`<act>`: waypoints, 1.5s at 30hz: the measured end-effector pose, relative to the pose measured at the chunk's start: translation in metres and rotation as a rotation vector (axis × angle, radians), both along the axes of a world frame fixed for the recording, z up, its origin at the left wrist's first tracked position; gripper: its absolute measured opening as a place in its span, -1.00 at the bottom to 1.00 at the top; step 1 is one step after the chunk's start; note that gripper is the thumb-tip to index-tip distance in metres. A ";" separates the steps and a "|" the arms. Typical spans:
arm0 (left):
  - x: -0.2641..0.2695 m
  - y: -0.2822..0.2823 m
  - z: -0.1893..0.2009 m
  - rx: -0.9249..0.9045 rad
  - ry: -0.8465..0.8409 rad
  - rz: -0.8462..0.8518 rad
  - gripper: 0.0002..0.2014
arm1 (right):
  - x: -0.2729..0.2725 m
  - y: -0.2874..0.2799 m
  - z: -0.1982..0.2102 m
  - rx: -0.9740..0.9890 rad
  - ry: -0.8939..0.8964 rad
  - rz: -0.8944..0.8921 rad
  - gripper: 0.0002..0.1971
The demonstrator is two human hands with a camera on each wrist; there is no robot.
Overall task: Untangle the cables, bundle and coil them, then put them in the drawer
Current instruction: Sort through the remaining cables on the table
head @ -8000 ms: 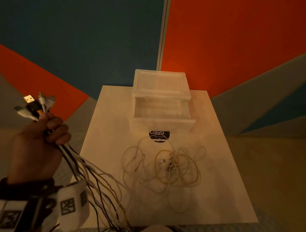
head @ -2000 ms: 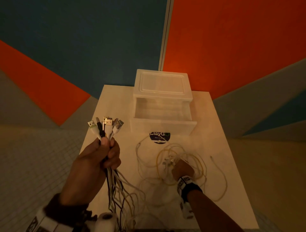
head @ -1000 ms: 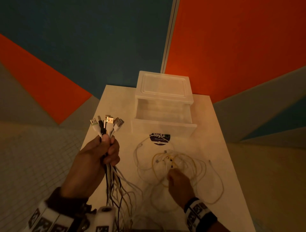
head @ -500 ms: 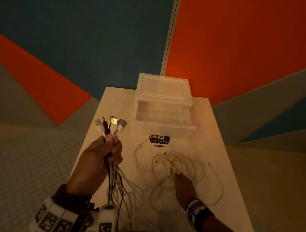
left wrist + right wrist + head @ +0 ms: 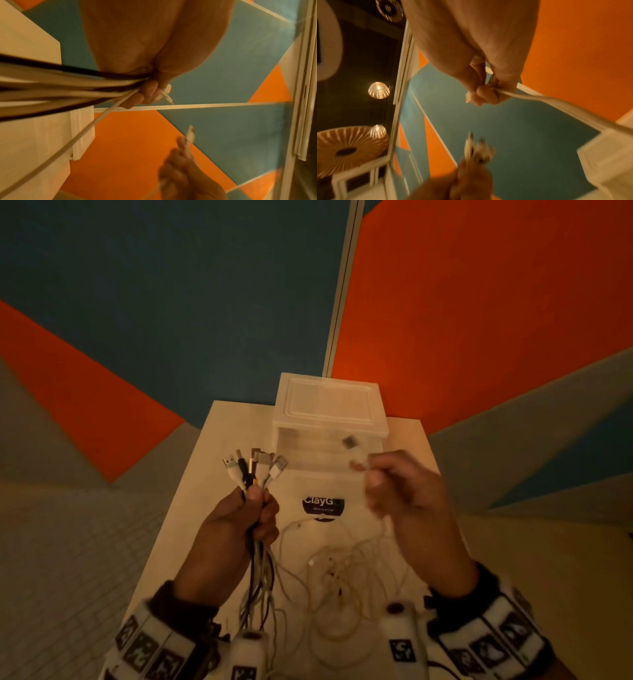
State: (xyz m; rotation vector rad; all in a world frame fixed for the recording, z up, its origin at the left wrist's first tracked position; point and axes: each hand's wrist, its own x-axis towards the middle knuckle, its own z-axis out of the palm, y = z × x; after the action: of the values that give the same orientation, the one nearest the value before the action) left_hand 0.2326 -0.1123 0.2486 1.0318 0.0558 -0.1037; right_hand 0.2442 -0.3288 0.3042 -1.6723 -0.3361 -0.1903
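From your head camera, your left hand [image 5: 239, 529] is fisted around a bundle of cables [image 5: 257, 570], plugs [image 5: 255, 469] fanned upward above the thumb, the cords hanging down toward the white table [image 5: 191, 508]. Your right hand [image 5: 404, 501], raised and motion-blurred, pinches the end of a single white cable [image 5: 383, 529] between thumb and fingertips; its plug tip is too smeared to identify. The remaining tangle of cables [image 5: 342, 577] lies on the table between your wrists. Behind it stands the translucent drawer unit [image 5: 329, 405], its drawer [image 5: 308, 463] pulled open; your right hand covers part of the front. A dark round sticker [image 5: 322, 503] on the table reads "ClayG", the last letters washed out, and the small line beneath is illegible. The patterned markers on both wristbands run off the bottom edge.

From your left wrist, the palm fills the top of the view; black and white cords stream left, blurred, out of the closed fingers [image 5: 147, 93]. One white plug [image 5: 167, 94] pokes out. Your right hand shows low down, pinching its plug [image 5: 189, 135].

From your right wrist, thumb and fingers [image 5: 486, 94] are clamped on the white cable, which runs off to the right. Your left fist's plugs [image 5: 477, 148] are a blur below.
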 end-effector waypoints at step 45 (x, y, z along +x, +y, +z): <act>-0.004 0.027 0.041 0.185 -0.133 0.086 -0.78 | 0.035 -0.026 -0.113 -0.402 0.052 -0.194 -0.69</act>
State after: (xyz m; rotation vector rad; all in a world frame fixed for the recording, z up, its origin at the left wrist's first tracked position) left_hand 0.2288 -0.0853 0.2900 1.2167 -0.0111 0.0494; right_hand 0.2788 -0.3550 0.1915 -2.1054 -0.1787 -0.2332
